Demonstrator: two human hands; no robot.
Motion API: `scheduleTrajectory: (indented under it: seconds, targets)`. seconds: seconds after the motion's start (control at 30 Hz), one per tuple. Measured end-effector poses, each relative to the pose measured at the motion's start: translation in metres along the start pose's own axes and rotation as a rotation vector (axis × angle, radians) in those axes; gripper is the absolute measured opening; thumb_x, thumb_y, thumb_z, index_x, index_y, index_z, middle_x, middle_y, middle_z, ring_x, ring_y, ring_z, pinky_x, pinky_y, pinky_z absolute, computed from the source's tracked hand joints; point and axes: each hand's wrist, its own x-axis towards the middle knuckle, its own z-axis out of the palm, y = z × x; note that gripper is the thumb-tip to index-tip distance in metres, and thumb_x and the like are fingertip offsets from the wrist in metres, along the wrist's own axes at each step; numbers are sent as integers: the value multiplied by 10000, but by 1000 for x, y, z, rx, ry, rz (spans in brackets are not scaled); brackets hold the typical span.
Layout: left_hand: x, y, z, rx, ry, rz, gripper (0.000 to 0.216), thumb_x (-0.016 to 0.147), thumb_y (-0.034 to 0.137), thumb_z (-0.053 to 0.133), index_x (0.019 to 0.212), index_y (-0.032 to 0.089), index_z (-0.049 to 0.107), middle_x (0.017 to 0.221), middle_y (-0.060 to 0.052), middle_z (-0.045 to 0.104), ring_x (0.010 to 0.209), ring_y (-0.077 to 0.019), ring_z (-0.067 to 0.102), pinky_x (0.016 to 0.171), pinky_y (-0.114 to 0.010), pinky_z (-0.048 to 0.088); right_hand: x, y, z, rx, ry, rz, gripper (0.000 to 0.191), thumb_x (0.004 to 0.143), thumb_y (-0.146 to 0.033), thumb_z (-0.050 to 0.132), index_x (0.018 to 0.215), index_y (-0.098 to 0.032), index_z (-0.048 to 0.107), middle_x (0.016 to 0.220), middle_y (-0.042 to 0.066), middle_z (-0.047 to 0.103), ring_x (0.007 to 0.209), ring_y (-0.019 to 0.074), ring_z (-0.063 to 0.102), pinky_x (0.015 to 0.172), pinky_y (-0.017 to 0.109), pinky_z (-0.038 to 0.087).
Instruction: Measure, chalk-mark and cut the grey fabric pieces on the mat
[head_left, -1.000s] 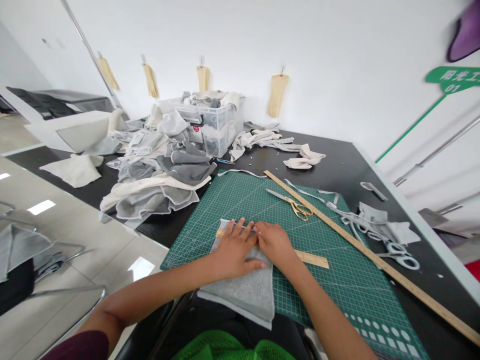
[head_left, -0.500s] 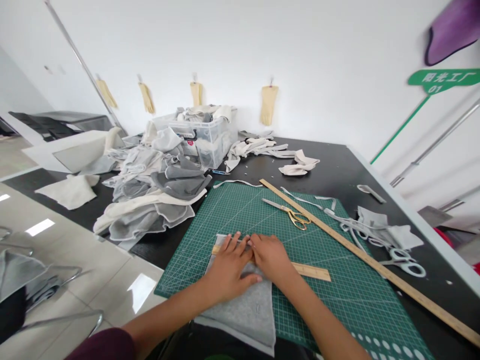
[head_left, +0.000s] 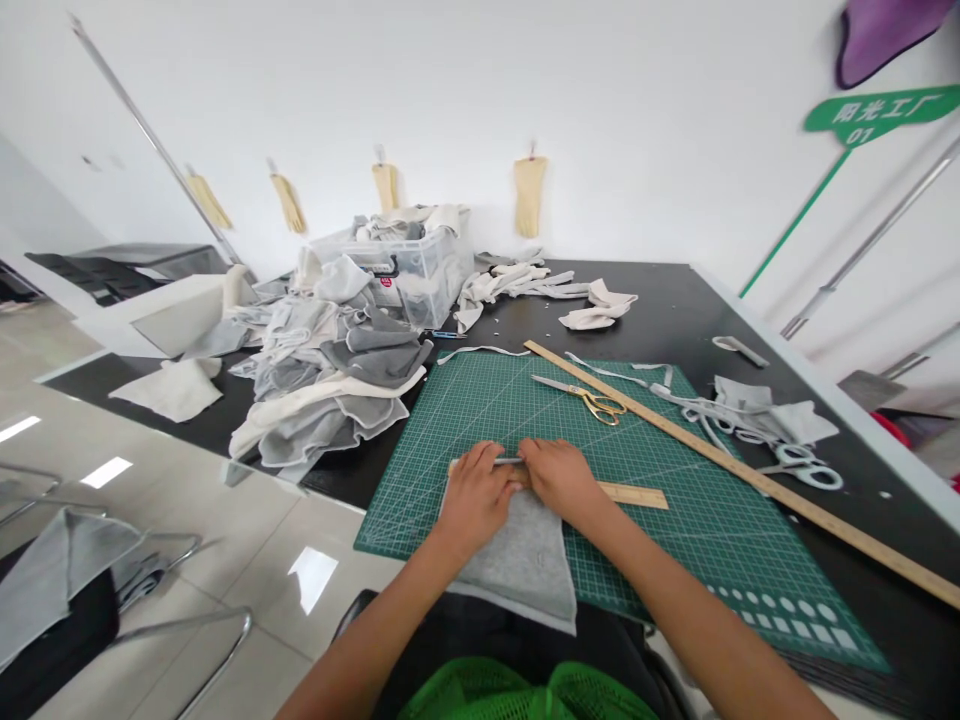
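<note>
A piece of grey cloth [head_left: 517,560] lies over the near edge of the green cutting mat [head_left: 465,400], its lower end hanging toward me. A short wooden ruler [head_left: 637,495] runs across its upper part and sticks out to the right. My left hand [head_left: 474,500] is closed on the cloth's top edge, fingers curled over it by the ruler. Close beside it, my right hand [head_left: 559,482] pinches the same edge, which looks folded up between the hands. The fingertips are partly hidden.
Gold-handled scissors [head_left: 581,397] and a long wooden ruler [head_left: 690,438] lie on the mat. White-handled scissors [head_left: 806,468] rest among scraps at right. A cloth pile [head_left: 330,370] and a clear plastic box [head_left: 427,275] stand at back left. A chair [head_left: 217,660] is at lower left.
My left hand's spread fingers have curled in and closed on the cloth's top edge. My right hand stays at that edge. The view has shifted, bringing green mesh into sight below.
</note>
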Motion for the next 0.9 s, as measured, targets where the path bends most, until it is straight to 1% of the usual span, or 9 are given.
scheduleTrajectory:
  seconds: [0.1, 0.17, 0.23, 0.3, 0.43, 0.57, 0.67, 0.8, 0.9]
  targets:
    - [-2, 4, -2, 25, -2, -8, 173, 966, 313, 561, 995, 211, 698, 1080, -72, 646, 1086, -243, 567, 934, -439, 485, -1, 1, -4, -1, 2, -47, 131, 971, -208, 489, 967, -173, 615, 922, 89, 704, 849, 222, 620, 789, 335, 335]
    - [-2, 5, -3, 38, 0, -10, 182, 966, 314, 559, 993, 204, 702, 1044, -79, 644, 1059, -247, 562, 911, -438, 487, -2, 1, -6, 8, 12, -119, 137, 966, -196, 490, 932, -170, 620, 909, 83, 691, 859, 216, 603, 801, 335, 336]
    - [-2, 5, -2, 47, 12, -19, 197, 966, 320, 552, 1034, 211, 702, 1133, -89, 639, 1135, -265, 537, 935, -451, 482, -2, 1, -6, 23, 20, -196, 164, 978, -205, 478, 932, -165, 630, 918, 82, 678, 881, 212, 591, 805, 329, 341]
    - [-3, 3, 0, 58, 28, -37, 252, 970, 336, 539, 1147, 227, 681, 1280, -93, 604, 1255, -292, 484, 996, -487, 461, -1, 3, -3, 42, 11, -244, 186, 994, -226, 469, 966, -162, 641, 938, 81, 666, 895, 205, 583, 801, 317, 353]
    - [-4, -3, 10, 90, 56, -85, 443, 979, 394, 506, 1389, 232, 549, 1452, -114, 514, 1403, -333, 382, 1111, -547, 382, 0, 11, 1, 76, -28, -280, 205, 1006, -240, 461, 1045, -157, 644, 939, 77, 659, 882, 195, 585, 798, 302, 374]
    - [-4, -5, 14, 105, 100, -76, 491, 967, 426, 519, 1411, 217, 518, 1553, -137, 402, 1474, -372, 287, 1143, -586, 338, 0, 20, -2, 88, -29, -281, 243, 1012, -295, 468, 1106, -173, 655, 925, 65, 671, 872, 197, 604, 778, 299, 375]
    - [-4, -5, 11, 88, 129, -37, 473, 959, 401, 545, 1389, 207, 519, 1600, -134, 315, 1492, -369, 241, 1135, -585, 356, 1, 25, -5, 75, -50, -270, 265, 995, -357, 507, 1118, -195, 676, 889, 54, 677, 839, 198, 613, 735, 294, 360]
    - [-6, -2, 5, 39, 96, 111, 307, 986, 271, 503, 1278, 214, 578, 1447, -98, 494, 1362, -286, 419, 1109, -478, 410, 4, 22, -3, 17, -69, -197, 211, 963, -304, 538, 1035, -205, 710, 859, 54, 698, 797, 198, 621, 703, 297, 338]
    - [-6, 1, 2, 21, 45, 161, 266, 975, 321, 548, 1200, 191, 606, 1250, -91, 600, 1200, -269, 518, 1040, -448, 449, 7, 16, 5, -7, -49, -107, 198, 949, -236, 537, 1024, -228, 721, 856, 43, 710, 802, 199, 634, 696, 297, 332]
